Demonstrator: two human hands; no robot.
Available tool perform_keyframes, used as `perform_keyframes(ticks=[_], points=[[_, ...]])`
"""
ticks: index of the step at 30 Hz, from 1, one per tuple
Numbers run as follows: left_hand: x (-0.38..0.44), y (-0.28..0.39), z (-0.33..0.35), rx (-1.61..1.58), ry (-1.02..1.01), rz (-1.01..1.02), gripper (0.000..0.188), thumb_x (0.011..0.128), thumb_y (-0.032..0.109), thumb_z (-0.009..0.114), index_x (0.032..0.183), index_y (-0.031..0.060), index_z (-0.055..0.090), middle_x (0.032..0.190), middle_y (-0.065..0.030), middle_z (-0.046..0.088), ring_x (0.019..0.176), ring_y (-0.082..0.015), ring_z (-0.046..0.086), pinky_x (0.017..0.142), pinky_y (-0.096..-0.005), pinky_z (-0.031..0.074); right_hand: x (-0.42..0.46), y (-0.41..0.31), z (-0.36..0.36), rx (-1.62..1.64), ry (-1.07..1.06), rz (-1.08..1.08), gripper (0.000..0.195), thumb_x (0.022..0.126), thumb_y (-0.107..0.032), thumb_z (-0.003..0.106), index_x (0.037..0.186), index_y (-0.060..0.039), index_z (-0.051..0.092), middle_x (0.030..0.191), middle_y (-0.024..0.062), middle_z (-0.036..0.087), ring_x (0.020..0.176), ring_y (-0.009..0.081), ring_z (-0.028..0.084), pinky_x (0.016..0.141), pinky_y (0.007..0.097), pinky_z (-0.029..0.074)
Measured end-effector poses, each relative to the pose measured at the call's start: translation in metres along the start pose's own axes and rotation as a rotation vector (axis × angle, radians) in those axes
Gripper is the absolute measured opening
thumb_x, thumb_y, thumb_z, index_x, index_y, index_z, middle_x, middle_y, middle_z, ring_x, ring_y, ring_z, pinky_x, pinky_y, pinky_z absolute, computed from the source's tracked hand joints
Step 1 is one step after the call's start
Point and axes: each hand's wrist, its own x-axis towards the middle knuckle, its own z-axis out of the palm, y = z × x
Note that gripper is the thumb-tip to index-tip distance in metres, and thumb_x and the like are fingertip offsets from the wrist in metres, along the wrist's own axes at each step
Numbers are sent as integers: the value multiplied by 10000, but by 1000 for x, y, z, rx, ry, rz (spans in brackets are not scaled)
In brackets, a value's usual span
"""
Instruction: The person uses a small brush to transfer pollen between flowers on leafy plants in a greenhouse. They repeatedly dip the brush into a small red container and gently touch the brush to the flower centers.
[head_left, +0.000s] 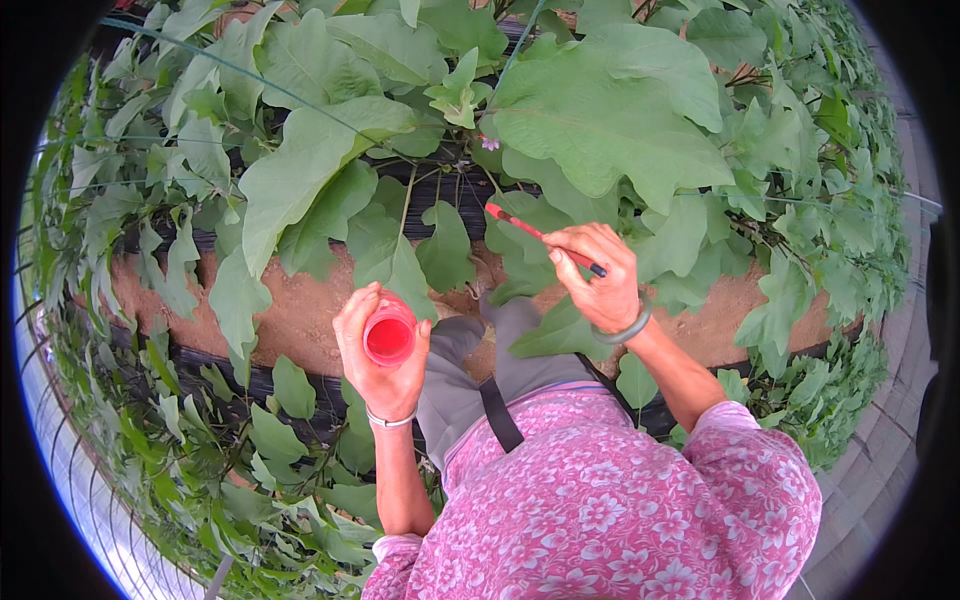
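My left hand (381, 384) grips a small open jar (389, 327) with red liquid inside, its mouth facing up towards me. Between the thumb and fingers of my right hand (600, 279) is a slim paintbrush (527, 227) with a red, wet-looking tip and a black handle end. The brush points up and left, apart from the jar. Beyond its tip, a small purple flower (490, 142) shows among the large leaves of an eggplant plant (600, 112). One broad lower leaf (562, 330) hangs by my right wrist, over my trouser leg.
Green support strings (247, 73) cross the plants ahead. Black plastic mulch (457, 196) covers the beds, with a bare soil path (307, 319) between them where I stand. More eggplant foliage (277, 442) rises behind me at left. Grey ground covering (885, 457) lies at far right.
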Motion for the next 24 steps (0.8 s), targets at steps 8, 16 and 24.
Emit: perform_keyframes(ticks=[8,16,24], points=[[48,10,2,-87,-150,65,591,731,32,843,1258,16,576,1282,-168,609,1188,-303,577,1025,-418,472,0,-16,-34,-69,55,98,158,792,-22,746,947,-49,727,835,73,697,757,244,642,710,359,488],[99,24,13,-223,-268,151,578,766,86,847,1267,13,570,1283,-169,600,1200,-306,570,1037,-430,466,9,-56,-140,100,-19,310,107,844,-16,703,947,1,725,841,98,700,761,225,642,712,348,508],[144,70,28,-212,-290,237,683,738,212,892,1287,14,538,1249,-197,600,1185,-344,571,1040,-489,457,19,-28,-243,649,342,168,280,989,-254,567,1026,8,659,786,129,634,759,301,653,743,423,535]])
